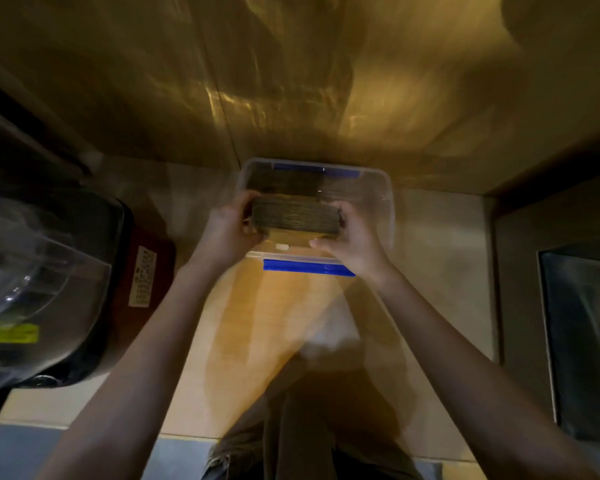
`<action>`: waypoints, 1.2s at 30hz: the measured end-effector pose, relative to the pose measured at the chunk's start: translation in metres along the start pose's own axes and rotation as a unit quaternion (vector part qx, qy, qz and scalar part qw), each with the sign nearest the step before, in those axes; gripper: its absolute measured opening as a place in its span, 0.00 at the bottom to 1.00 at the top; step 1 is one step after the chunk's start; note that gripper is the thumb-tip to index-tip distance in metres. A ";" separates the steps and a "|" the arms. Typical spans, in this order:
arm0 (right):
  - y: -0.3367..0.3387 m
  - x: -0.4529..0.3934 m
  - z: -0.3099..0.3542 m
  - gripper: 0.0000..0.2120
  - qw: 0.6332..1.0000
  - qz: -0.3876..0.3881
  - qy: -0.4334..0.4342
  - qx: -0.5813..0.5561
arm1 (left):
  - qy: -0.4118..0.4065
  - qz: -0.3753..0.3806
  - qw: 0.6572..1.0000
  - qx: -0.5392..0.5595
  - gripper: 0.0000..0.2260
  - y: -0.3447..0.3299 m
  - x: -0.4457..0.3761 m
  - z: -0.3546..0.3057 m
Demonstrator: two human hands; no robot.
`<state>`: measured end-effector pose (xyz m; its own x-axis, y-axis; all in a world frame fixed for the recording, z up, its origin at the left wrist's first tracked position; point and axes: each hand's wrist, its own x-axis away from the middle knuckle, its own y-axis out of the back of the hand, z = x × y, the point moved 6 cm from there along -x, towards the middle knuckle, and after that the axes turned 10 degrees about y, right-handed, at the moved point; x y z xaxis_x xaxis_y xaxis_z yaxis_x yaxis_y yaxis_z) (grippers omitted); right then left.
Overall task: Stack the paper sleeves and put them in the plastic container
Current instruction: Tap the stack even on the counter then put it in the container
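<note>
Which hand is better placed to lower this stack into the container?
Neither alone. The left hand and right hand each clamp one end of the brown stack of paper sleeves, held over the clear plastic container with blue clips. If forced, right: more empty space there.

I see a clear plastic container with blue clips on its near and far edges; the stack of paper sleeves is brown, finely lined along its edges; the counter is pale tan; a dark red panel carries a white label; a yellow sticker shows at far left.
</note>
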<state>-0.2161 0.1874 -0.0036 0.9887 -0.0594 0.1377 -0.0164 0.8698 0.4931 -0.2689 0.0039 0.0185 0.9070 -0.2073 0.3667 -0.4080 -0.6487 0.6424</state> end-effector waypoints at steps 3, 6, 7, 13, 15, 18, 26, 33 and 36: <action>-0.011 -0.013 -0.011 0.27 1.000 0.004 -0.017 0.013 | 0.027 -0.037 0.994 -0.100 0.23 -0.009 -0.009 0.004; -0.017 -0.023 -0.016 0.26 0.999 0.010 -0.040 0.018 | 0.014 -0.085 0.971 -0.221 0.23 -0.018 -0.019 0.007; -0.020 -0.026 -0.018 0.25 0.999 0.012 -0.044 0.018 | 0.015 -0.093 0.965 -0.243 0.23 -0.020 -0.022 0.010; -0.035 -0.036 -0.021 0.23 0.998 0.020 -0.062 0.003 | 0.068 -0.115 0.961 -0.241 0.27 -0.028 -0.032 0.021; -0.039 -0.037 -0.019 0.22 0.997 0.014 -0.069 -0.019 | 0.082 -0.115 0.966 -0.216 0.31 -0.027 -0.033 0.024; -0.043 -0.038 -0.018 0.23 0.996 0.013 -0.082 -0.027 | 0.097 -0.094 0.973 -0.189 0.34 -0.027 -0.032 0.029; -0.049 -0.040 -0.018 0.25 0.990 0.024 -0.099 -0.102 | 0.112 -0.074 0.977 -0.165 0.34 -0.028 -0.031 0.032; -0.052 -0.038 -0.034 0.18 0.858 -0.150 -0.290 -0.397 | 0.103 -0.051 0.991 -0.073 0.36 -0.030 -0.028 0.024; -0.059 -0.040 -0.021 0.21 0.866 -0.141 -0.256 -0.405 | 0.100 -0.057 0.990 -0.075 0.35 -0.029 -0.028 0.024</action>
<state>-0.2519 0.1482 -0.0562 0.7371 -0.3553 0.5748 0.5307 0.8310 -0.1669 -0.2796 0.0112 -0.0265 0.9153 0.0213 0.4022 -0.3278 -0.5408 0.7746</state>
